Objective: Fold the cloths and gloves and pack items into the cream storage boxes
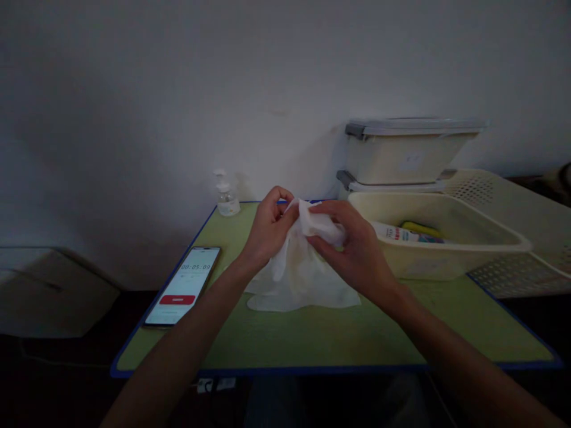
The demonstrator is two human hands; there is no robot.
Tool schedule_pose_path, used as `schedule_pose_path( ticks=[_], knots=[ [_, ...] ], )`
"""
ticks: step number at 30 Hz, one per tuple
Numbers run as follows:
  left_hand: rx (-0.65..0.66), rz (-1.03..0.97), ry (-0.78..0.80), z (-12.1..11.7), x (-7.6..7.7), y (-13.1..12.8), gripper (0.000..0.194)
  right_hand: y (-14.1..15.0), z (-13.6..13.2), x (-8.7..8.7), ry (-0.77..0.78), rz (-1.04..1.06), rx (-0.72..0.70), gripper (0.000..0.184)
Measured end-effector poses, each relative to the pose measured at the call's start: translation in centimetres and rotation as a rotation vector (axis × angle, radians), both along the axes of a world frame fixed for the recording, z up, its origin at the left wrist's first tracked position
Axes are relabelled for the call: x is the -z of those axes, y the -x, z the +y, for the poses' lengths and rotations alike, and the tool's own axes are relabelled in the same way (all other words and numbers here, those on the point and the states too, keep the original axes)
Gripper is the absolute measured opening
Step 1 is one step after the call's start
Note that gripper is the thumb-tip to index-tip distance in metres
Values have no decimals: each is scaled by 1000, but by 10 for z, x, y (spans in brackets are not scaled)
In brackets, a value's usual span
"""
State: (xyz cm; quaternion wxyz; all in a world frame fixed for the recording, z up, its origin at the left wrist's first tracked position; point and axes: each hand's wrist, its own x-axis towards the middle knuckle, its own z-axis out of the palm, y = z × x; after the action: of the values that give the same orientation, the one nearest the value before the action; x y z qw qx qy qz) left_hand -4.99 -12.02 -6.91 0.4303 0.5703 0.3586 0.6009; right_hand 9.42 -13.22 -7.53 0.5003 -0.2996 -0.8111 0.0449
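Observation:
A thin white cloth [307, 285], which could also be a large wipe, hangs from both hands. Its lower part spreads over the green tabletop, and its upper part is bunched and folded. My left hand [271, 229] pinches the gathered top, fingers curled at its left side. On the right, my right hand [348, 241] has thumb and fingers closed around a thicker white bundle of the same cloth. Whether anything is wrapped inside that bundle cannot be seen.
A phone [182, 288] showing a timer lies at the left table edge. Behind it stands a pump bottle [227, 202]. At right, a cream bin [446, 261] holds a yellow-green item and a white package, with stacked lidded boxes [410, 154] behind and a perforated basket [513, 208] beside it.

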Motion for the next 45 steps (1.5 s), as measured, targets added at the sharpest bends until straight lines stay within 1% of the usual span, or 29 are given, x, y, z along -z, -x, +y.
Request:
schedule_pose_path(
  ticks=[2,4,6,9,10,11,13,17,20,22,25,27,28,31,33,37,40,43,45],
  knots=[
    [37,-44,29,0,6,6,32,-4,1,-3,22,27,-37,22],
    [61,-68,73,0,10,13,33,-7,2,-7,75,95,-52,20],
    [80,-79,124,0,13,21,34,-8,2,-12,210,218,-85,20],
    [121,-76,188,-1,17,30,33,-8,3,-19,491,418,-208,16],
    [139,-62,207,-1,18,32,33,-7,3,-22,558,467,-243,14],
    [156,-39,225,-1,19,34,33,-7,3,-26,598,504,-264,13],
    [177,15,249,-3,22,38,33,-6,3,-33,620,543,-262,12],
    [196,99,289,-5,25,45,30,-10,1,-45,602,540,-222,13],
    [217,119,286,-5,24,49,25,-18,2,-50,611,518,-212,11],
    [203,107,255,-4,23,51,23,-23,3,-52,620,513,-212,11],
    [141,91,220,-2,24,54,22,-31,5,-54,592,551,-189,13],
    [77,88,209,0,25,56,23,-35,7,-54,526,538,-136,13],
    [42,85,202,0,25,56,24,-38,8,-53,478,498,-99,13],
    [-49,73,180,2,25,55,25,-45,11,-50,303,322,13,10],
    [-81,72,171,2,25,54,26,-49,11,-48,208,209,107,10],
    [-108,147,148,4,25,55,26,-53,7,-47,99,29,300,24],
    [-85,285,110,5,25,61,26,-54,5,-49,67,-34,338,27],
    [17,454,95,5,23,67,24,-54,9,-50,85,-28,271,22],
    [63,531,62,4,22,70,21,-54,11,-51,88,-2,219,18]
  ],
)
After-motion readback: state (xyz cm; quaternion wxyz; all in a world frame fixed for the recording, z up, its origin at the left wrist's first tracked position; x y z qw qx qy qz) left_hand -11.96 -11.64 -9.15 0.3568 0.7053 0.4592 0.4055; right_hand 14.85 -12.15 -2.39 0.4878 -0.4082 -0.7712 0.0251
